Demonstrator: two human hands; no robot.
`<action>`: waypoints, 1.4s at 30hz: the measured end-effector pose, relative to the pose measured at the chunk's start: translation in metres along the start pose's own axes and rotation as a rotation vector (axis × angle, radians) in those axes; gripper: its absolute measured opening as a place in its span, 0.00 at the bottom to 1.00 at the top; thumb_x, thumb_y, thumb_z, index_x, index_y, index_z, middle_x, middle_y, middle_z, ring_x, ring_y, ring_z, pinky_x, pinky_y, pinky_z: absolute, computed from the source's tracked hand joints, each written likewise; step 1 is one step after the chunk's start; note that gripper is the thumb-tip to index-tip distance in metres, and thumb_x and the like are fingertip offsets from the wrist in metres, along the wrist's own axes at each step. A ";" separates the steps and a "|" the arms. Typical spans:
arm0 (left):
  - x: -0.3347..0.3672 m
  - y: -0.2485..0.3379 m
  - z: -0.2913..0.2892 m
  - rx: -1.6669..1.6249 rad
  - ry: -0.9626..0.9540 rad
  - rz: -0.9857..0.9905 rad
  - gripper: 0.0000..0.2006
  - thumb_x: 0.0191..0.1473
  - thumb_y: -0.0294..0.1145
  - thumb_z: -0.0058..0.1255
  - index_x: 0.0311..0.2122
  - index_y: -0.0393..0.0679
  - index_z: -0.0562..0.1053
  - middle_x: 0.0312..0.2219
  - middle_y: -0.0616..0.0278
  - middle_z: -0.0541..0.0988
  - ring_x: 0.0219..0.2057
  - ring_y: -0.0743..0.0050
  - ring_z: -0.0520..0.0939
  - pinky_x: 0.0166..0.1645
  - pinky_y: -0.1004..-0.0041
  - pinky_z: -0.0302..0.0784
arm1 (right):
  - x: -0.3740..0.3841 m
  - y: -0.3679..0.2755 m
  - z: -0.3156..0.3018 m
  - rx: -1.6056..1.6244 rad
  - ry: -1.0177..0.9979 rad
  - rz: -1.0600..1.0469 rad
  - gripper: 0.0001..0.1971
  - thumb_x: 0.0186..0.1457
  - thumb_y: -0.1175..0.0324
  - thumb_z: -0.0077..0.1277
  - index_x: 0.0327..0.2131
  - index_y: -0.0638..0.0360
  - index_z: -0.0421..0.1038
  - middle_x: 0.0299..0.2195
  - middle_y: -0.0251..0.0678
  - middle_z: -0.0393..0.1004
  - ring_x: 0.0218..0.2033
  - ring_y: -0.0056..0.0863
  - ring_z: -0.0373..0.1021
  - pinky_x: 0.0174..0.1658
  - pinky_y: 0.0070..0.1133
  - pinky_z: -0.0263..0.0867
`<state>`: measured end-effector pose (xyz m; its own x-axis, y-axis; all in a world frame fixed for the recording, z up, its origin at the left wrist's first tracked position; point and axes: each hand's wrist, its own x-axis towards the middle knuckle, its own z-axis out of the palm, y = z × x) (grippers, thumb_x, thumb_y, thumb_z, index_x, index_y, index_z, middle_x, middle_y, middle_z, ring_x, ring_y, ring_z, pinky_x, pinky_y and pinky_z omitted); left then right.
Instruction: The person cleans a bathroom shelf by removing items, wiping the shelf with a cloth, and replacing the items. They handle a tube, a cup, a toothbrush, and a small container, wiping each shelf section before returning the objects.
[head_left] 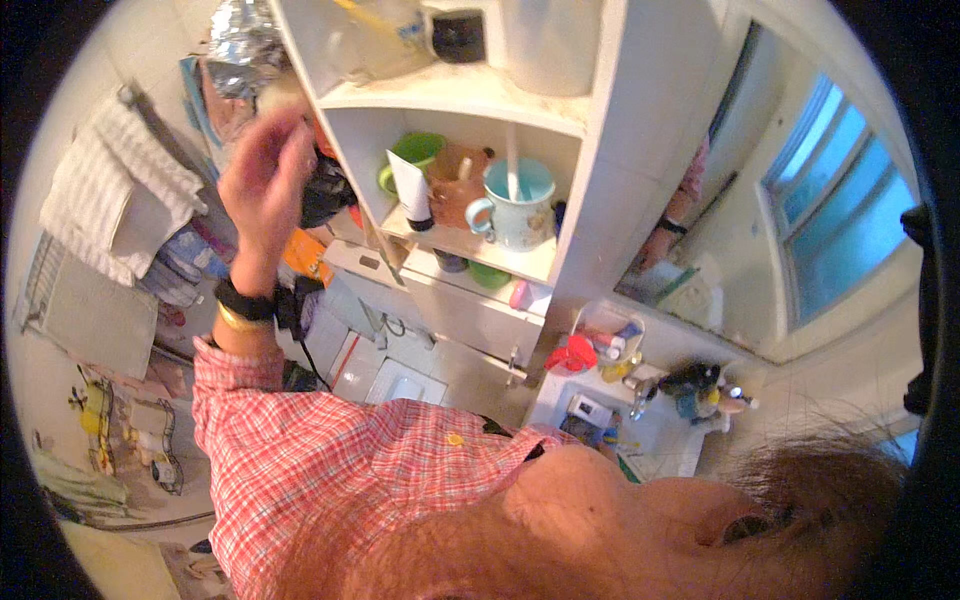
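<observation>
My left hand (262,175) is raised beside the left side of a white shelf unit (455,108). Its fingers look bent but are smeared, so I cannot tell whether they hold anything. A black band (243,300) circles the wrist, above a pink checked sleeve (330,440). Just beyond the fingers is crumpled silver foil (245,45). On the middle shelf stand a light blue mug (522,215) with a white stick-like thing in it, a white tube (408,187) on its dark cap, and a green cup (418,150). My right hand is out of view.
Towels (120,190) hang at the left. A mirror (740,200) on the right wall reflects a forearm with a dark band. Below it, a washbasin (680,450) has a tap (638,400), bottles (700,390) and a red item (572,354) around it. A squat toilet (405,385) is in the floor.
</observation>
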<state>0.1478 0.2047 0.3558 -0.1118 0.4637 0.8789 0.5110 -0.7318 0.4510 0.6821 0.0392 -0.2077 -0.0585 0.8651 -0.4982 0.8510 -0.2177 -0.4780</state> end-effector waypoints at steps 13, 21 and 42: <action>0.095 -0.035 0.017 0.378 -0.129 -0.241 0.22 0.53 0.48 0.56 0.40 0.36 0.76 0.27 0.59 0.81 0.21 0.76 0.81 0.25 0.76 0.77 | -0.038 -0.025 -0.033 0.009 0.067 -0.050 0.32 0.47 0.48 0.55 0.51 0.60 0.64 0.40 0.52 0.75 0.41 0.52 0.72 0.43 0.41 0.68; 0.097 -0.041 0.035 0.166 -0.103 -0.384 0.17 0.55 0.44 0.53 0.32 0.36 0.75 0.25 0.61 0.81 0.17 0.78 0.79 0.22 0.77 0.75 | -0.052 -0.024 -0.028 0.028 0.083 -0.025 0.30 0.48 0.47 0.54 0.48 0.58 0.66 0.39 0.51 0.76 0.40 0.52 0.72 0.42 0.41 0.68; -0.015 0.042 -0.005 -0.339 -0.481 -0.548 0.07 0.62 0.30 0.45 0.40 0.39 0.70 0.28 0.68 0.75 0.24 0.83 0.77 0.29 0.81 0.77 | -0.097 -0.166 -0.153 0.386 0.281 -0.259 0.43 0.41 0.61 0.65 0.62 0.51 0.54 0.44 0.46 0.75 0.44 0.37 0.74 0.46 0.30 0.67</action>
<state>0.1664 0.1648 0.3622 0.1469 0.9088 0.3905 0.1941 -0.4135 0.8896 0.6262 0.0603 0.0308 -0.0544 0.9885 -0.1412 0.5705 -0.0853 -0.8168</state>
